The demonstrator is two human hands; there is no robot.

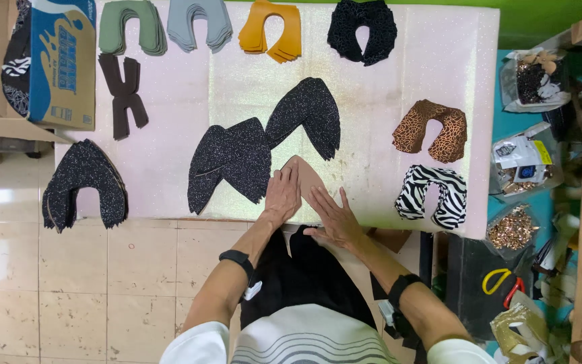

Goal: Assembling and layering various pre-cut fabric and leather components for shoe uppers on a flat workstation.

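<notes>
Tan cutout (302, 176) at lower centre, probably thin and floppy, lies pressed under left hand (283, 193) and right hand (331, 219), fingers spread flat.

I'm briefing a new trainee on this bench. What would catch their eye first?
Most striking are the two large black glittery cut pieces fanned out mid-table, with the left hand and right hand pressing flat on a tan piece at the near edge. Next come the zebra-striped piece and leopard-print piece at the right, and coloured stacks along the far edge.
</notes>
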